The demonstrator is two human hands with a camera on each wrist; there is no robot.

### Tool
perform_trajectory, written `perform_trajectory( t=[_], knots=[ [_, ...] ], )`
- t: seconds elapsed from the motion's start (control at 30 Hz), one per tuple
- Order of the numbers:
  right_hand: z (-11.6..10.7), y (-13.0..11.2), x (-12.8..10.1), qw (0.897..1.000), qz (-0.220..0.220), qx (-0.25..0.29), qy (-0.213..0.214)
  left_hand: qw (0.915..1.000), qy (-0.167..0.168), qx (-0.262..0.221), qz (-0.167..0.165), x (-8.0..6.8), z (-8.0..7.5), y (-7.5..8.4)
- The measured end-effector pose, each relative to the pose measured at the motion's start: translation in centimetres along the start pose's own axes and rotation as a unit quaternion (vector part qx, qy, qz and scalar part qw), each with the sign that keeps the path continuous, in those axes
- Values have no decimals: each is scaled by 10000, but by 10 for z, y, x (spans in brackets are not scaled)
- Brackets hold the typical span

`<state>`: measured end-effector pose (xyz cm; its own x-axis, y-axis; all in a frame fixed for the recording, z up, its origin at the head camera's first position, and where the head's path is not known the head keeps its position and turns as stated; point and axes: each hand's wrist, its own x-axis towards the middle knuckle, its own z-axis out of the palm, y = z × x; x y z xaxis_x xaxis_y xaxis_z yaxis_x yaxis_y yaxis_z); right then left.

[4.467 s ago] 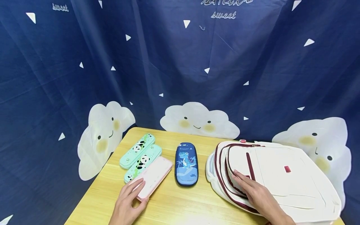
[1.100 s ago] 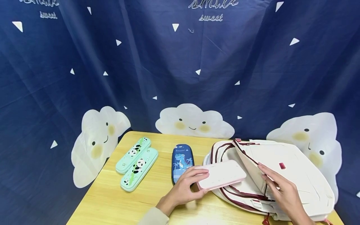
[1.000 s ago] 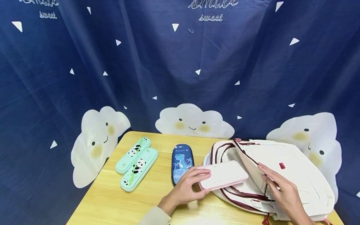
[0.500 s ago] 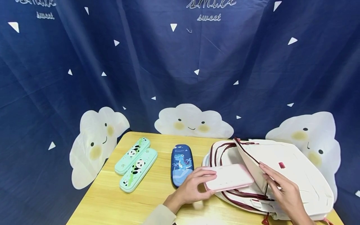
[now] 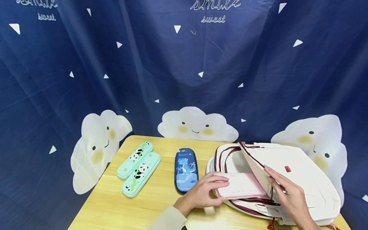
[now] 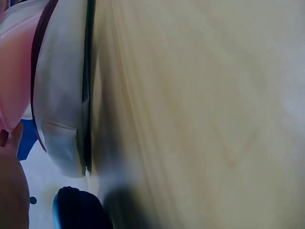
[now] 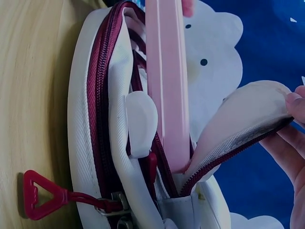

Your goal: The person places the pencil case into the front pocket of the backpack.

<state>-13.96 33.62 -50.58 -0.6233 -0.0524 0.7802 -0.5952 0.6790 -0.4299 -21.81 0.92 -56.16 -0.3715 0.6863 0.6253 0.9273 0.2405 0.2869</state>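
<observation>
My left hand (image 5: pixel 202 193) grips the left end of a pink pencil case (image 5: pixel 241 187) with a whitish top. The case's far end reaches under the lifted front-pocket flap (image 5: pixel 254 166) of a white backpack (image 5: pixel 313 182) with dark red zips. My right hand (image 5: pixel 288 193) pinches the flap's edge and holds it up. From the right wrist, the pink pencil case (image 7: pixel 167 86) stands in the pocket mouth beside the flap (image 7: pixel 243 119), whose edge lies between thumb and fingers. The left wrist view catches only part of the left hand (image 6: pixel 12 186) against the case's pink side (image 6: pixel 19 71).
A blue dinosaur pencil case (image 5: pixel 186 174) lies left of the backpack, close to my left hand. Two mint panda cases (image 5: pixel 133 161) lie side by side farther left on the wooden table (image 5: pixel 100 204). A blue curtain (image 5: pixel 161 64) hangs behind. A red zip pull (image 7: pixel 45 195) dangles from the backpack.
The left hand has carried the pink pencil case from beside the panda cases rightward into the pocket opening, sliding deeper lately. The right hand, earlier resting on the backpack, has raised the flap.
</observation>
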Motion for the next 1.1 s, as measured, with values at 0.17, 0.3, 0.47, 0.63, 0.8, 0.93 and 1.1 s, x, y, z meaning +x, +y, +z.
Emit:
perform_trajectory(
  t=[0.17, 0.3, 0.47, 0.63, 0.8, 0.93, 1.1],
  knots=[
    [-2, -3, 1, 9998, 187, -9, -38, 9998, -135, 119, -53, 3, 4, -2],
    [-2, -5, 2, 9993, 365, -57, -76, 9995, -288, 44, -119, 5, 6, -3],
    [0, -6, 3, 9991, 414, -58, -69, 9974, -613, -229, -287, 12, 5, -4],
    [2, -8, 4, 9989, 468, 38, -67, 9945, -937, -295, -366, 16, 6, -5],
    [3, -8, 4, 9985, 530, 125, -104, 9936, -1103, -13, -239, 21, 13, -6],
    [5, -8, 3, 9983, 536, 171, -116, 9918, -1258, 175, -140, 25, 17, -7],
    [2, -10, 2, 9969, 764, 93, -178, 9905, -1333, 319, -130, 26, 19, -6]
  ],
)
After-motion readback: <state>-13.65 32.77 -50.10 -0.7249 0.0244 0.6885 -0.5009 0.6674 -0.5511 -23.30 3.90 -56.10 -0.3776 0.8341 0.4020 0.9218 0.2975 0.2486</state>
